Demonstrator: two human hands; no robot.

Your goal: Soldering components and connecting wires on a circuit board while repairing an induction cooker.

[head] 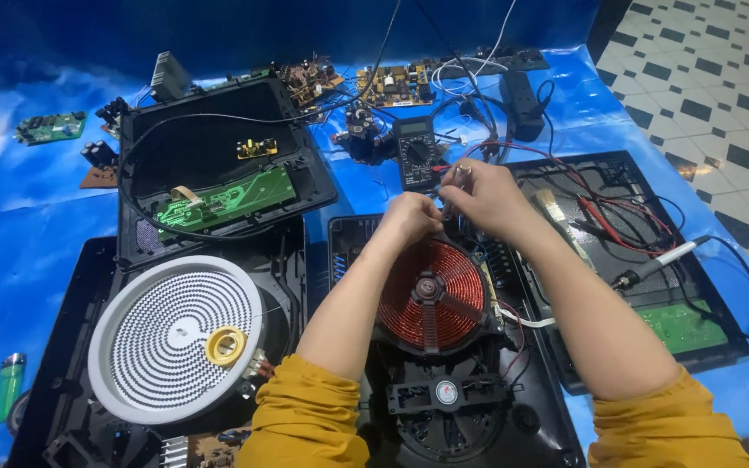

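1. I am in an informal electronics repair workspace set up on the floor, not at a bench.
2. A blue plastic sheet point(28, 251) is my work surface; black-and-white patterned floor tiles point(704, 78) show beyond its edge.
3. Opened induction cookers surround me: a copper induction coil point(433, 297), a white round heating plate point(175, 336) and a cooling fan point(446, 394) lie exposed in black casings.
4. Loose circuit boards point(392, 84) are scattered along the far edge, with a green control board point(223, 201) in an upturned lid.
5. Repair tools lie about: a digital multimeter point(415, 152) with red and black leads, a soldering iron point(661, 263), a small brush point(556, 211) and a green lighter point(9, 386).
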